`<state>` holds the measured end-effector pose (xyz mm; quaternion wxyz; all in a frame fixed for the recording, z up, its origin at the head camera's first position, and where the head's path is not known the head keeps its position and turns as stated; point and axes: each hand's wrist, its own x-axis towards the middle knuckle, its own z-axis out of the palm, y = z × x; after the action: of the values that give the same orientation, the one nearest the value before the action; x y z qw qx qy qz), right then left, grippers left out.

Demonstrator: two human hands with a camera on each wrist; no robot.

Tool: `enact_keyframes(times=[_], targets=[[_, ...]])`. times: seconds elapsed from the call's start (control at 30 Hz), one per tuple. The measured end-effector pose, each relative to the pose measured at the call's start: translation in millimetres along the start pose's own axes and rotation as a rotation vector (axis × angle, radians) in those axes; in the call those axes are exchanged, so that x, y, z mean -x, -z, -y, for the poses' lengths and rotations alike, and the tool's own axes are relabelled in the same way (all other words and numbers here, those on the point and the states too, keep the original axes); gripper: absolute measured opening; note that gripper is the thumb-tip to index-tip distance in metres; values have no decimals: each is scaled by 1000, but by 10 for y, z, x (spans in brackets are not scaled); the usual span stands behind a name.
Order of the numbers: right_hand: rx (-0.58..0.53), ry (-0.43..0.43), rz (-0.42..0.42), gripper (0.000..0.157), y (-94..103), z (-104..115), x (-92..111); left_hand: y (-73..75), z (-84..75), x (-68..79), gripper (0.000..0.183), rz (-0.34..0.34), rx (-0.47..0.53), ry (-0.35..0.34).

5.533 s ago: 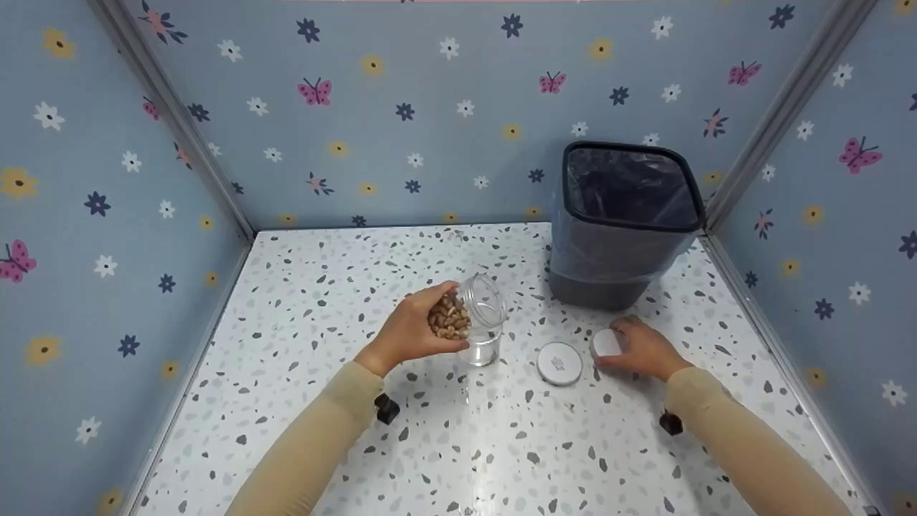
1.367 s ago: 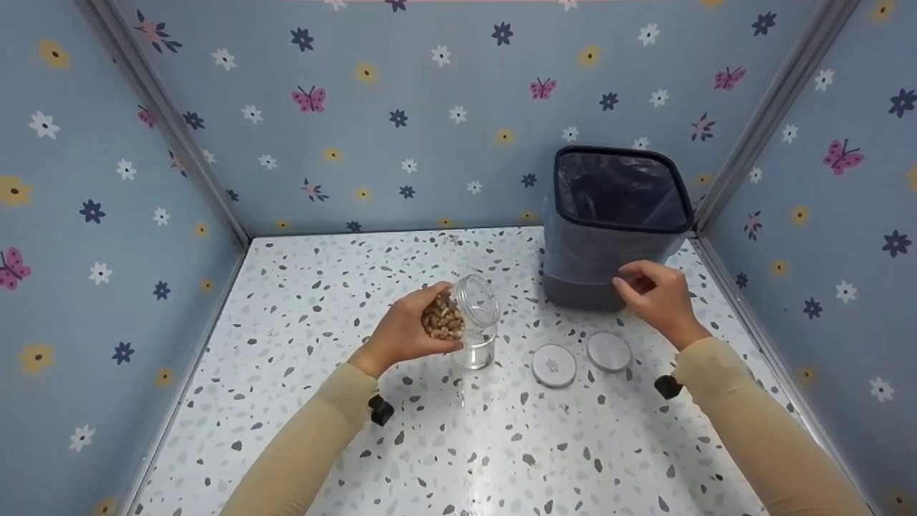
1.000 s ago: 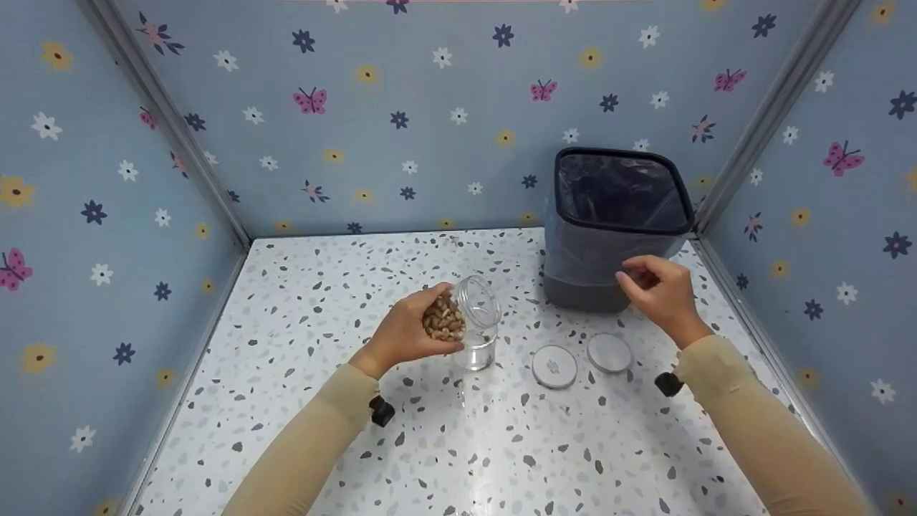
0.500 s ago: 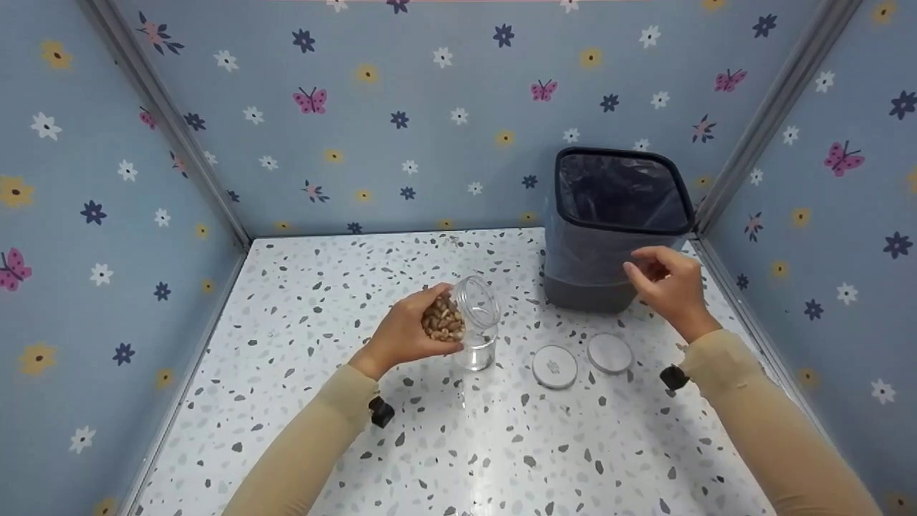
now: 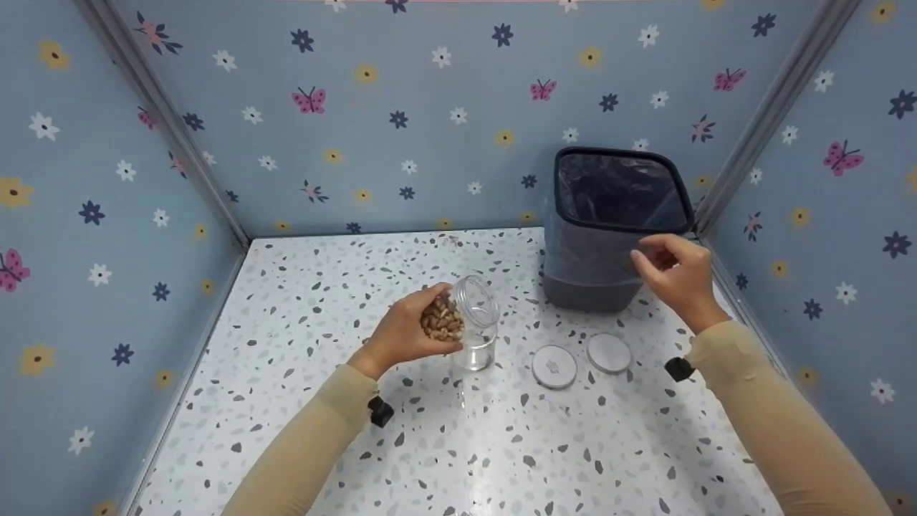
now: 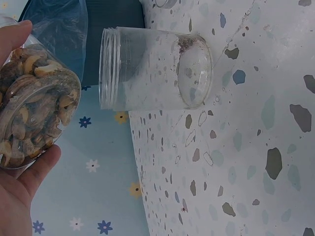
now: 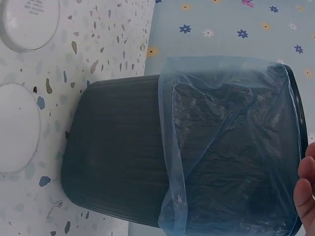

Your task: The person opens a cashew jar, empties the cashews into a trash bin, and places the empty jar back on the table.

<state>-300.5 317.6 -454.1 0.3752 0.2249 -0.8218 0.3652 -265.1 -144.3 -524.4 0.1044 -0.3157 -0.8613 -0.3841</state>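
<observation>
My left hand (image 5: 407, 328) grips a clear jar of brown nuts (image 6: 37, 108), thumb and fingers on its sides. An uncapped clear jar (image 6: 147, 69) with no nuts visible in it stands on the table beside it. In the head view the standing jar's round mouth is just right of the nuts. My right hand (image 5: 677, 276) is raised near the front right of the waste bin (image 5: 594, 265), its fingers loosely bent and thumb apart; nothing shows between them. In the right wrist view its fingertips (image 7: 304, 196) appear beside the bin's rim.
Two white round lids, a left lid (image 5: 554, 367) with printing and a right lid (image 5: 610, 353), lie flat before the bin. A thin plastic liner (image 7: 226, 147) hangs over the bin's sides. Flower-patterned walls (image 5: 430, 93) enclose the speckled table (image 5: 344, 287).
Earlier my right hand held the right white lid; now that lid lies free on the table. Over the last second that hand has risen slightly and moved right. My left hand stays put.
</observation>
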Motion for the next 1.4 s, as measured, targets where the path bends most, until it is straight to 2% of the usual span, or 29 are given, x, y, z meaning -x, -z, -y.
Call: enact_keyframes(times=[0.2,0.67,0.97,1.4], targets=[[12,6,-43,12,21,17,-52,8,8,11,93,2,0,-4],[48,-40,-103,13,115,43,-196,25,-1,-5,90,-1,6,-17],[90,-79,-85,17,186,-7,-258,43,-12,-6,92,13,4,7],[88,-194,-108,24,292,-71,-338,45,-17,-25,92,19,-3,-1]])
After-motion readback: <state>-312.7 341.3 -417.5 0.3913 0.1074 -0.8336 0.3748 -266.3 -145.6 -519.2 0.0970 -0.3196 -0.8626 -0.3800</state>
